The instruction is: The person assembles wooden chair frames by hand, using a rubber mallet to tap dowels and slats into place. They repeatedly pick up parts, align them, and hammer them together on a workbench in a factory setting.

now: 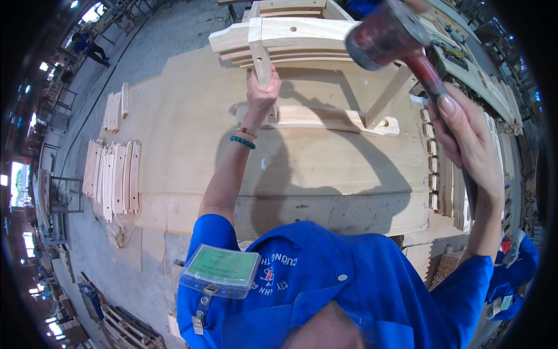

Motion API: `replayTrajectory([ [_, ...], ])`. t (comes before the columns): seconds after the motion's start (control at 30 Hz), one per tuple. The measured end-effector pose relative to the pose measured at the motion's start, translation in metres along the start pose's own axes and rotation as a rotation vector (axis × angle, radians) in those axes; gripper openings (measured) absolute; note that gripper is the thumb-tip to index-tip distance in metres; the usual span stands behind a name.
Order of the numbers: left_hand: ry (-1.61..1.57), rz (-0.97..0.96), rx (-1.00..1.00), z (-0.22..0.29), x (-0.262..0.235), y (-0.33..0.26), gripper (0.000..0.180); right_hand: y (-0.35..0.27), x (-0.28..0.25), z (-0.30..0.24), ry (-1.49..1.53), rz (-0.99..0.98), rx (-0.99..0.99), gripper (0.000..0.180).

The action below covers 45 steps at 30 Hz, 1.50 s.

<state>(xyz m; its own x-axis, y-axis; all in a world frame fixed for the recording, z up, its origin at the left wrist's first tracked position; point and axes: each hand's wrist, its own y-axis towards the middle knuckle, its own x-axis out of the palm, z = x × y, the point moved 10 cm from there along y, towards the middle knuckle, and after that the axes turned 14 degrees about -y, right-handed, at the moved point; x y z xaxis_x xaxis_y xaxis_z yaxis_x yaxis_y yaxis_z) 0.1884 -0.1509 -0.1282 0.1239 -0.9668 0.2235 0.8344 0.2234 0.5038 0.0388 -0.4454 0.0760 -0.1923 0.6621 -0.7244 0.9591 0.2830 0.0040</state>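
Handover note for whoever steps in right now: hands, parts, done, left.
Left hand: gripping an upright post of the wooden chair frame on the workbench.
Right hand: holds the mallet raised above the frame.
Parts: frame partly assembled, slats between its side rails; curved wooden slats laid out at the bench's left; more pieces along the right edge.
Done: frame's rails and slats fitted.
Left: probably knocking the held post home; joint seating can't be judged.

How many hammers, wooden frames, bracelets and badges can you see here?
Mallet, raised in the right hand: 1
Wooden frame, gripped at one upright piece by the left hand: 1
Bracelets on the left wrist: 2
Green badge in a clear holder: 1
Total: 5
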Motion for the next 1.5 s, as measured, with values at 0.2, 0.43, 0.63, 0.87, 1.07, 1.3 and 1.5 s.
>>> replayTrajectory([
  [0.2,0.266,0.148,0.252,0.018,-0.006,0.001,0.021,0.017,-0.011,-0.067,-0.174,0.060,-0.207,0.041],
  [0.43,0.188,0.100,0.191,0.012,0.010,-0.006,0.020,0.026,-0.094,-0.087,-0.225,0.673,-0.073,0.035],
  [0.63,0.186,0.050,0.177,0.016,0.004,-0.015,0.024,0.087,0.061,-0.086,-0.512,0.328,-0.607,0.029],
  [0.87,0.044,0.039,0.069,-0.009,0.002,-0.014,0.024,0.034,0.110,0.033,-0.244,-0.101,-0.152,0.043],
  [1.07,-0.213,0.088,-0.113,-0.011,0.020,0.016,0.018,-0.048,0.188,0.187,-0.169,-0.013,0.165,0.042],
  [1.3,-0.410,0.063,-0.550,0.002,0.016,0.179,0.017,-0.094,0.232,0.264,0.155,0.016,0.536,0.038],
  [1.5,-0.253,0.094,-0.899,-0.060,0.010,0.269,0.026,-0.091,0.227,0.265,0.115,0.021,0.555,0.043],
])
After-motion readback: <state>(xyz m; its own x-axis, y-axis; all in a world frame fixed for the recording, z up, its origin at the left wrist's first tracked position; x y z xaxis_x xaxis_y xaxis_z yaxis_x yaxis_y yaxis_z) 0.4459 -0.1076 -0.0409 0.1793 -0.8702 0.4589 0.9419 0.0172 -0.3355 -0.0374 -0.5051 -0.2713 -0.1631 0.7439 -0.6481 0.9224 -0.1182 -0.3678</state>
